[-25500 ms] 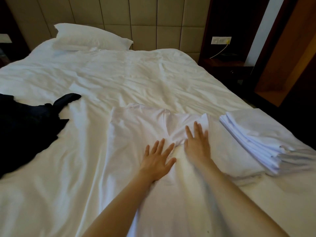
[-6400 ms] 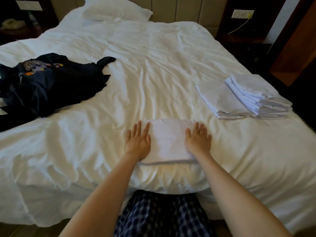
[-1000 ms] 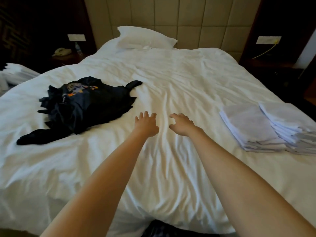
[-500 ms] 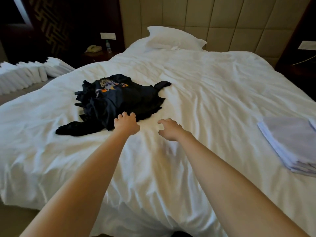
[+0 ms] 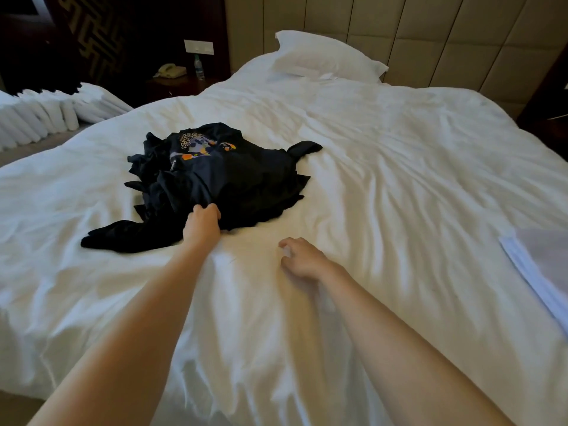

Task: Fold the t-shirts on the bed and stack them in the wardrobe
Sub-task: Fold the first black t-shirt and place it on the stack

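Your left hand point(image 5: 201, 224) is gripping the dark t-shirts point(image 5: 239, 176) near the bed's point(image 5: 399, 186) left edge, probably to pull one free, your right hand point(image 5: 302, 256) hovering loosely curled, empty.

Bed point(image 5: 399, 179) with a rumpled white sheet fills the frame. Heap of dark t-shirts point(image 5: 246, 179) left of centre; left hand point(image 5: 201, 224) grips its near edge. Right hand point(image 5: 302, 256) at centre, fingers loosely curled, holding nothing. Folded white shirts point(image 5: 538, 272) at right edge. Pillow point(image 5: 325, 56) upper centre.
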Demonstrator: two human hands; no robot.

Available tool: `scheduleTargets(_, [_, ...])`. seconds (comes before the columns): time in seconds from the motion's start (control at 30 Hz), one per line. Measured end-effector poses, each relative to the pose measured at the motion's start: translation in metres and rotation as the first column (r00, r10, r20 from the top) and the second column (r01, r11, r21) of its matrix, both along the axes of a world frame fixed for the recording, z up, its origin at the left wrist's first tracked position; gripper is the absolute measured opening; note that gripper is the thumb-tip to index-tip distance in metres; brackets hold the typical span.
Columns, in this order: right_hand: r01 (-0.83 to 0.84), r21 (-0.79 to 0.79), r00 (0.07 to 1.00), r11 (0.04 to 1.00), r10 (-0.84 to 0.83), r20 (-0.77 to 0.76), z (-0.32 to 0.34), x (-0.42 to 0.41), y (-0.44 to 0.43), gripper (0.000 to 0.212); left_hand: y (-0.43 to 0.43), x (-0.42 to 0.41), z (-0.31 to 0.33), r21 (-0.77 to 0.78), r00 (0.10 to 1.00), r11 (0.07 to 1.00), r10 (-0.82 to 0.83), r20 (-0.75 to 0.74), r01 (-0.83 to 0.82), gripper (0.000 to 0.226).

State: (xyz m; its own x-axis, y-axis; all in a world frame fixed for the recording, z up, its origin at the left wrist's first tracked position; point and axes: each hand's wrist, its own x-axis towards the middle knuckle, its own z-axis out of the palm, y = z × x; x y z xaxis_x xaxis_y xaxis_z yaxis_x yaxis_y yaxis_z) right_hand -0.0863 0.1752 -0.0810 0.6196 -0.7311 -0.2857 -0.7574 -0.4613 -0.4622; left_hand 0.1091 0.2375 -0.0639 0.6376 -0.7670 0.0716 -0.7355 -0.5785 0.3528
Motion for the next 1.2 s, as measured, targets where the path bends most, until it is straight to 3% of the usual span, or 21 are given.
scheduleTargets(0.1, [0.017,0.020,0.999,1.000,-0.018,0.050,0.000,0.001,-0.005,0.047,-0.003,0.008,0.000,-0.178,0.991,0.980,0.065,-0.120,-0.085,0.029])
scheduleTargets(0.2, [0.099,0.145,0.972,0.984,-0.127,0.196,0.004,0.001,-0.006,0.043,-0.003,0.003,0.003,-0.260,0.976,0.964,-0.004,-0.216,-0.054,0.023])
scheduleTargets(0.3, [0.213,0.401,0.828,0.891,-0.383,0.411,0.014,0.005,-0.001,0.033,-0.002,-0.008,0.010,-0.299,0.952,0.953,-0.142,-0.270,0.057,0.021])
scheduleTargets(0.37, [0.219,0.655,0.678,0.723,-0.596,0.431,0.018,0.009,0.004,0.029,0.001,-0.023,0.018,-0.345,0.854,0.928,-0.288,-0.432,0.139,0.034])
scheduleTargets(0.47, [0.071,0.870,0.471,0.488,-0.785,0.402,0.023,0.012,0.011,0.033,0.013,-0.062,0.034,-0.330,0.584,0.860,-0.508,-0.633,0.390,0.044])
scheduleTargets(0.53, [0.130,0.867,0.370,0.482,-0.835,0.408,0.029,0.009,0.013,0.024,0.017,-0.091,0.041,-0.200,0.480,0.772,-0.552,-0.682,0.603,0.045])
scheduleTargets(0.6, [0.332,0.791,0.291,0.514,-0.853,0.432,0.038,-0.003,0.013,0.015,0.017,-0.110,0.042,-0.094,0.445,0.706,-0.538,-0.716,0.702,0.045])
scheduleTargets(0.7, [0.416,0.751,0.207,0.513,-0.858,0.471,0.045,-0.034,0.011,0.034,0.017,-0.125,0.044,-0.050,0.419,0.690,-0.493,-0.762,0.722,0.037])
scheduleTargets(0.8, [0.427,0.736,0.130,0.525,-0.841,0.525,0.060,-0.065,0.016,0.035,0.014,-0.139,0.046,-0.050,0.441,0.730,-0.464,-0.768,0.682,0.024])
scheduleTargets(0.87, [0.522,0.660,0.149,0.540,-0.820,0.553,0.066,-0.090,0.015,0.018,0.013,-0.147,0.046,-0.025,0.541,0.788,-0.445,-0.714,0.615,0.017])
scheduleTargets(0.9, [0.592,0.582,0.207,0.557,-0.804,0.558,0.071,-0.106,0.016,0.005,0.013,-0.150,0.046,-0.014,0.601,0.821,-0.429,-0.675,0.570,0.013])
scheduleTargets(0.93, [0.647,0.483,0.303,0.590,-0.780,0.547,0.073,-0.121,0.016,0.010,0.012,-0.151,0.044,-0.011,0.654,0.853,-0.408,-0.637,0.522,0.010])
scheduleTargets(1.0, [0.675,0.203,0.627,0.709,-0.697,0.348,0.076,-0.148,0.018,0.014,0.012,-0.153,0.043,-0.023,0.729,0.902,-0.364,-0.579,0.432,0.015])
scheduleTargets(1.03, [0.609,0.063,0.782,0.791,-0.612,0.118,0.081,-0.158,0.024,0.008,0.012,-0.154,0.042,-0.038,0.759,0.915,-0.355,-0.545,0.401,0.020])
scheduleTargets(1.07, [0.517,-0.022,0.845,0.856,-0.514,-0.144,0.083,-0.167,0.031,0.011,0.011,-0.157,0.040,-0.044,0.792,0.921,-0.356,-0.496,0.387,0.022])
scheduleTargets(1.13, [0.317,-0.049,0.765,0.947,-0.286,-0.578,0.088,-0.176,0.043,0.024,0.013,-0.162,0.039,-0.039,0.853,0.932,-0.347,-0.389,0.361,0.016])
scheduleTargets(1.2, [0.250,-0.007,0.646,0.968,-0.172,-0.743,0.096,-0.178,0.057,0.028,0.017,-0.163,0.038,-0.045,0.889,0.946,-0.316,-0.331,0.320,0.003])
